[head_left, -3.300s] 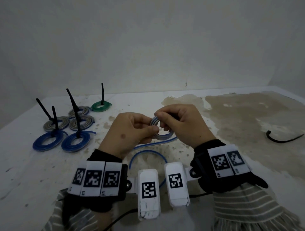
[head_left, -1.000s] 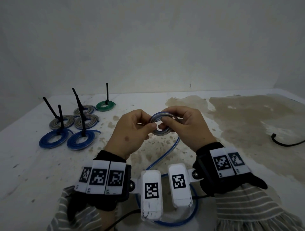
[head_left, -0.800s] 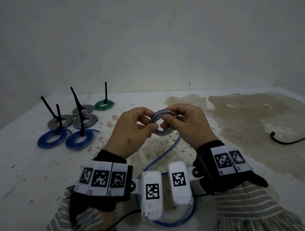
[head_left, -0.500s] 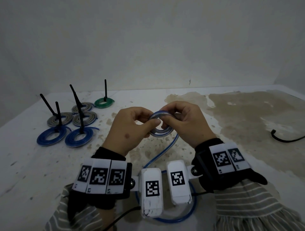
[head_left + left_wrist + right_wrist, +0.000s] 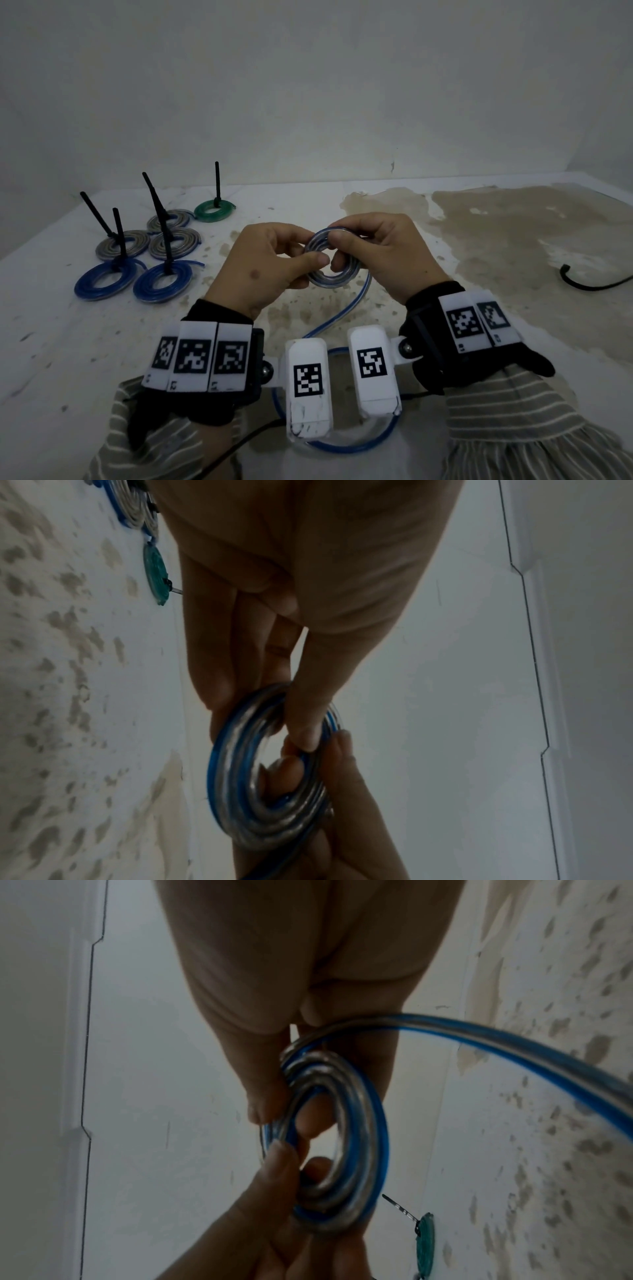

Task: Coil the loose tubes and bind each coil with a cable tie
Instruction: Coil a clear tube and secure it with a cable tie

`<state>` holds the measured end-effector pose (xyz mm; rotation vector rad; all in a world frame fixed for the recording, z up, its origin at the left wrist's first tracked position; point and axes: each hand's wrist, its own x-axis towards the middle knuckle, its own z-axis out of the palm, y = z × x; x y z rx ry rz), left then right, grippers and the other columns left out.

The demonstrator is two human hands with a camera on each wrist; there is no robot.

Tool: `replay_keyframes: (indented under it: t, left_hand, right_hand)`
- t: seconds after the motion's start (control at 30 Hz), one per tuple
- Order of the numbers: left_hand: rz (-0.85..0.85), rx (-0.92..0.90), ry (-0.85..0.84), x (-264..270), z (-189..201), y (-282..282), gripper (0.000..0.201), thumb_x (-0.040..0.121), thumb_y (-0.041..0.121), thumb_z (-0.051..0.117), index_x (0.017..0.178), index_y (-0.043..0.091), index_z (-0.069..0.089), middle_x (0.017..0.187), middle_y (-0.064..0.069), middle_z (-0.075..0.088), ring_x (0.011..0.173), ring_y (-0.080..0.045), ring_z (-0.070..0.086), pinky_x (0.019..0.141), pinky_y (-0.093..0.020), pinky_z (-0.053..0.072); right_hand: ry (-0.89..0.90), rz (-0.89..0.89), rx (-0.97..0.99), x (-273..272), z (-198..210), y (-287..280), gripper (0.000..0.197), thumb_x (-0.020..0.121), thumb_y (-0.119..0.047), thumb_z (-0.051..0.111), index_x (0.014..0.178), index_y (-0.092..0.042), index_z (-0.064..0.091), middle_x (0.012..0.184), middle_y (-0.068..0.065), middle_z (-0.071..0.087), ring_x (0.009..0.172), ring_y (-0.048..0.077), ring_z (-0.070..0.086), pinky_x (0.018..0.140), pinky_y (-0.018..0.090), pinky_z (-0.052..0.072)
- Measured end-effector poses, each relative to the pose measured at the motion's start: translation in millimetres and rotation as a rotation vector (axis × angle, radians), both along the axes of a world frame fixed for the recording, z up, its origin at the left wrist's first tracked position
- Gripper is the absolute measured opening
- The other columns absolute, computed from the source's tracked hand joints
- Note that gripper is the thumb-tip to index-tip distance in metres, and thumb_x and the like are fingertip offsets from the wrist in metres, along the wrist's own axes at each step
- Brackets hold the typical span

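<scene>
Above the stained white table (image 5: 61, 346), just in front of my chest, I hold a small coil (image 5: 331, 262) of clear tube with a blue stripe, lifted off the surface and tilted toward me. My left hand (image 5: 263, 270) pinches its left side: thumb over the near face, fingers behind. My right hand (image 5: 380, 253) pinches the top right, thumb tip reaching into the open centre. Both grips are clamped on the coil; thumbs nearly meet at the ring's hole.

Left wrist view: coil shows several turns, silver-grey with blue edge, thumb pressed across them.

Right wrist view: loose tail (image 5: 514, 1047) leaves the coil's outer turn and sweeps off to the right.

Head view: that tail runs down from the coil's right edge, along the table toward me, and loops under the wrist cameras.

No containers on the table. Far left: six finished coils lie flat, each with a black cable tie standing up — two blue (image 5: 161, 282), three grey (image 5: 174, 243), one green (image 5: 214, 210). Blue pair nearest me, green farthest.

Far right: a black cable (image 5: 589, 282) lies on the brown stain
</scene>
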<state>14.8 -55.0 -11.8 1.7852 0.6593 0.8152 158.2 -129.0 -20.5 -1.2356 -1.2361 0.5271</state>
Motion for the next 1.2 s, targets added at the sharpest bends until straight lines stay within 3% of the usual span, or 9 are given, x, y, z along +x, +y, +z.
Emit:
replay_keyframes:
  t: [0.23, 0.43, 0.57, 0.77, 0.9, 1.03, 1.2]
  left_hand:
    - [-0.006, -0.062, 0.0, 3, -2, -1, 0.01, 0.071, 0.007, 0.074, 0.075, 0.015, 0.069, 0.079, -0.012, 0.071, 0.07, -0.019, 0.065, 0.071, -0.036, 0.057]
    - [-0.056, -0.178, 0.015, 5, -4, -4, 0.007, 0.076, 0.009, 0.069, 0.077, 0.015, 0.069, 0.063, -0.002, 0.071, 0.059, -0.011, 0.066, 0.061, -0.025, 0.056]
    - [-0.117, -0.199, 0.053, 7, -4, -6, 0.004, 0.078, 0.009, 0.067, 0.08, 0.012, 0.069, 0.062, -0.003, 0.07, 0.06, -0.012, 0.067, 0.064, -0.027, 0.057]
    - [-0.066, -0.189, -0.026, 7, -4, -3, 0.005, 0.077, 0.006, 0.068, 0.076, 0.011, 0.067, 0.06, -0.002, 0.069, 0.058, -0.011, 0.066, 0.056, -0.023, 0.056]
    - [-0.008, -0.284, -0.163, 6, -4, 0, 0.003, 0.076, 0.008, 0.066, 0.078, 0.009, 0.066, 0.061, -0.001, 0.068, 0.06, -0.012, 0.068, 0.054, -0.022, 0.055]
    - [0.04, -0.336, -0.25, 9, -4, 2, 0.003, 0.08, 0.007, 0.063, 0.08, 0.009, 0.064, 0.055, 0.002, 0.065, 0.055, -0.01, 0.067, 0.048, -0.02, 0.052]
    - [0.041, -0.332, -0.262, 10, -5, 1, 0.005, 0.079, 0.006, 0.064, 0.079, 0.011, 0.065, 0.055, 0.001, 0.066, 0.053, -0.01, 0.066, 0.046, -0.019, 0.051]
  right_hand:
    - [0.15, 0.013, 0.012, 0, 0, 1, 0.014, 0.083, -0.001, 0.061, 0.08, -0.01, 0.071, 0.077, 0.007, 0.07, 0.07, 0.02, 0.067, 0.065, 0.028, 0.056]
    - [0.089, -0.093, 0.0, 4, 0, 3, 0.014, 0.082, -0.003, 0.064, 0.076, -0.014, 0.07, 0.075, 0.004, 0.068, 0.071, 0.018, 0.065, 0.07, 0.035, 0.057]
    - [0.08, -0.131, 0.017, 12, 4, -2, 0.017, 0.082, -0.002, 0.064, 0.073, -0.016, 0.069, 0.067, -0.006, 0.065, 0.057, 0.009, 0.06, 0.055, 0.022, 0.051]
    - [0.081, -0.167, -0.014, 15, 3, -2, 0.014, 0.081, -0.009, 0.066, 0.073, -0.019, 0.069, 0.055, -0.015, 0.061, 0.041, 0.002, 0.042, 0.043, 0.017, 0.035]
    - [0.092, -0.095, -0.041, 8, 3, 1, 0.014, 0.086, -0.008, 0.061, 0.076, -0.017, 0.065, 0.048, -0.013, 0.053, 0.038, 0.005, 0.037, 0.039, 0.018, 0.031]
    - [0.164, -0.014, -0.069, 2, 4, 1, 0.014, 0.09, -0.015, 0.055, 0.08, -0.011, 0.064, 0.066, 0.004, 0.061, 0.042, 0.005, 0.036, 0.041, 0.017, 0.031]
    - [0.082, -0.009, -0.061, 3, 4, -1, 0.012, 0.089, -0.009, 0.056, 0.083, -0.015, 0.064, 0.062, -0.002, 0.067, 0.045, 0.004, 0.045, 0.042, 0.013, 0.033]
